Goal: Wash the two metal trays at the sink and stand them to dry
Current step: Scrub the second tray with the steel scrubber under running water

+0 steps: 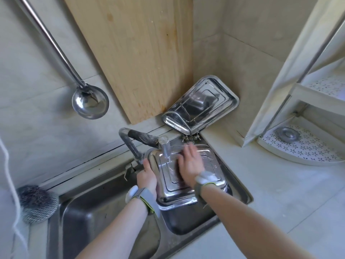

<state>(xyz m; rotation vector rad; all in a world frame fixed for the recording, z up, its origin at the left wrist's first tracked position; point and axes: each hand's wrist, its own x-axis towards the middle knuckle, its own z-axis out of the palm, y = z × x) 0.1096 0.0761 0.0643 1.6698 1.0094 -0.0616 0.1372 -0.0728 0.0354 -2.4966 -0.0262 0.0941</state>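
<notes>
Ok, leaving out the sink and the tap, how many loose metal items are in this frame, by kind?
Metal trays: 2
Ladle: 1
Wire scourer: 1
Sink strainer: 1
Total: 5

No readable text anywhere here: no labels, brands, numbers or signs on anything in view.

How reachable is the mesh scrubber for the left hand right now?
Probably reachable, once freed: the left hand grips the tray by its edge. The mesh scrubber sits left of the sink, nothing visible between.
</notes>
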